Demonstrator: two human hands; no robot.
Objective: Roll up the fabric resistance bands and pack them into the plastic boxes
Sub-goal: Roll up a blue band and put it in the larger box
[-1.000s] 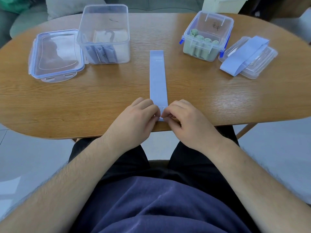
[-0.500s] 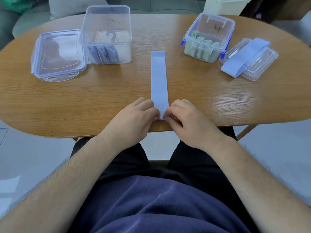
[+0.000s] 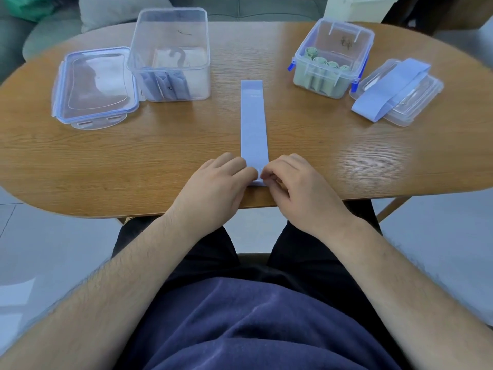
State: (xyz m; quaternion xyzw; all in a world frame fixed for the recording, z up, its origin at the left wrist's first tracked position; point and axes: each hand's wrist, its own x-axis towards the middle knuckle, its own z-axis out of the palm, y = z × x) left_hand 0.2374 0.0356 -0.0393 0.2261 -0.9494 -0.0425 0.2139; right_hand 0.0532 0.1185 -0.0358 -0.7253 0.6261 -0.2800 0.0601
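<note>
At the near edge of the table [image 3: 128,166], low in the middle of the frame, both hands meet on the closest end of a pale blue band [image 3: 253,121]. It lies flat and runs straight away from me toward the top of the picture. My left hand [image 3: 213,188] and right hand [image 3: 298,188] each have their fingers curled, pinching that near end, with the fingertips nearly meeting. The end looks turned up into a first small fold, though the fingers hide most of it. I judge this as the very start of rolling, since nearly the whole length lies unrolled. The next move calls for both hands to tuck the fold tight and push it forward evenly, so the roll runs square to the strip and does not cone off to one side. Soft fabric will loosen if the pinch slackens.

Upper left of the frame holds a tall clear box [image 3: 170,28] with blue rolls [image 3: 166,85] standing at its bottom, which I take as this band's destination. Its lid [image 3: 93,86] lies just beside it on the left. Upper right sits a smaller box [image 3: 365,36] with blue clips and a row of green rolls [image 3: 326,62] inside. Beside it another blue band [image 3: 392,86] lies draped over a second lid [image 3: 416,105], not yet rolled. Nothing lies across the strip's path, and the boxes stand well apart on either side of it
</note>
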